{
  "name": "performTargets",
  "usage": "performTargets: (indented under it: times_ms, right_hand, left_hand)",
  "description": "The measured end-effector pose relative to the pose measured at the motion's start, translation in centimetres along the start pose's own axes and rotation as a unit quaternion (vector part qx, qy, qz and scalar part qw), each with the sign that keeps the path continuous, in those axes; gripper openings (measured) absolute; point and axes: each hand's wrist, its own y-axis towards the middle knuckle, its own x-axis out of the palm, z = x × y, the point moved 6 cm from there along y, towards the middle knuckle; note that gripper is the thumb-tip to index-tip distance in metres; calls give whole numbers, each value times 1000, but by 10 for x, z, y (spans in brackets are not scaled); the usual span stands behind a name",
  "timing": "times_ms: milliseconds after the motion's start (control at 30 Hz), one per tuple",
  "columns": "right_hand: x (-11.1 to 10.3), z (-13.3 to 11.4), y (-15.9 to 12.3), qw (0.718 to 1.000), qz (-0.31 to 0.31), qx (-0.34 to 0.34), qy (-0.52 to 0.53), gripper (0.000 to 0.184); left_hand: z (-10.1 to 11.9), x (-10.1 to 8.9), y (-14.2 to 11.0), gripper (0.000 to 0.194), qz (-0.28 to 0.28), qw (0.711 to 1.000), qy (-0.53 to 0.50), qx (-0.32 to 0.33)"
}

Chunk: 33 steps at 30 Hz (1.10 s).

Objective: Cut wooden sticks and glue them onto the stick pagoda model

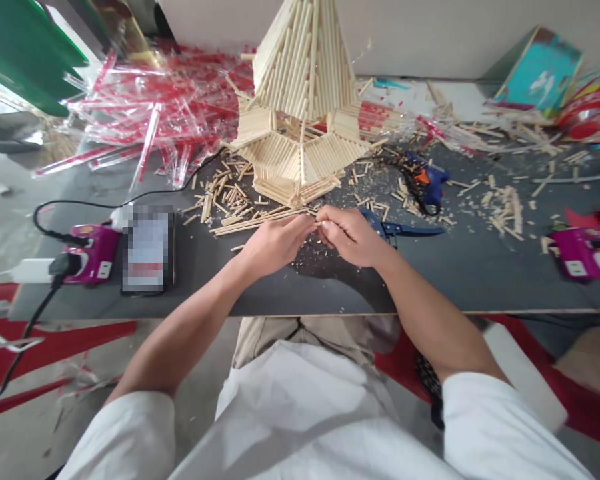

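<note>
My left hand and my right hand meet fingertip to fingertip low over the dark table. Both are closed in a pinch on a thin wooden stick, mostly hidden by the fingers. Just beyond them stands a lantern-like structure of pale wooden sticks, with a tall cone above a faceted, bowl-shaped base. Several long loose sticks lie beside my left hand. A pair of blue-handled cutters lies partly behind my right hand.
Cut stick pieces litter the table. Red and clear plastic wrappers are heaped at back left. A phone and a purple power strip with cables sit left. A blue glue gun and another purple power strip lie right.
</note>
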Motion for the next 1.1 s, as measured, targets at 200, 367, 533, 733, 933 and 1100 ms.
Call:
performTargets:
  times_ms: [200, 367, 533, 733, 933, 1100]
  right_hand:
    - [-1, -1, 0, 1000, 1, -11, -29, 23]
    - [-2, -4, 1, 999, 13, -28, -33, 24]
    - [-2, -3, 0, 998, 10, -23, -52, 20]
    - [-2, -2, 0, 998, 9, -17, -55, 20]
    - [-1, -2, -1, 999, -17, -19, -43, 22]
    - [2, -2, 0, 997, -27, -20, -74, 22]
  left_hand:
    - [-1, 0, -1, 21, -10, 1000, -20, -5]
    - [-1, -1, -1, 21, -9, 999, -31, -13]
    - [-3, 2, -4, 19, -20, 999, -43, -19]
    - [-6, 6, -5, 18, -39, 997, -53, -33]
    - [-6, 7, -4, 23, -52, 991, -112, -41]
    - [-8, 4, -5, 28, -49, 992, -111, -39]
